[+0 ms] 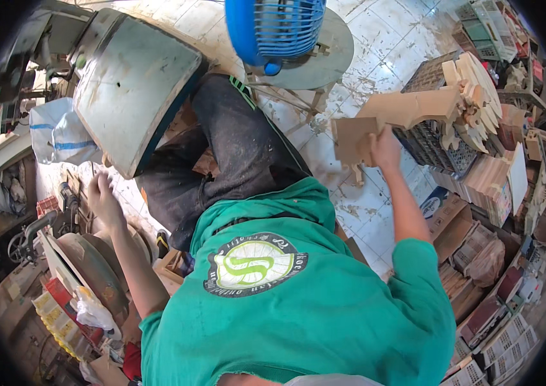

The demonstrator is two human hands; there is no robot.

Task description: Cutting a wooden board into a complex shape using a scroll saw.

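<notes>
My right hand (384, 149) is closed on a flat brown board (354, 139), out over the floor on the right. A longer brown board (411, 106) with a scalloped lower edge lies just beyond, reaching to a crate; whether it is joined to the held piece I cannot tell. On the left, my left hand (103, 196) is raised with curled fingers, near the corner of a grey metal machine table (138, 83). Anything between those fingers is too small to make out.
A blue fan (276, 32) stands ahead on a round grey table (337, 51). Cut pale wooden pieces (479, 83) rest on a dark crate (431, 74) at right. Beside my left arm are large round discs (86, 276) and a white sack (60, 132). Scraps litter the tiled floor (366, 206).
</notes>
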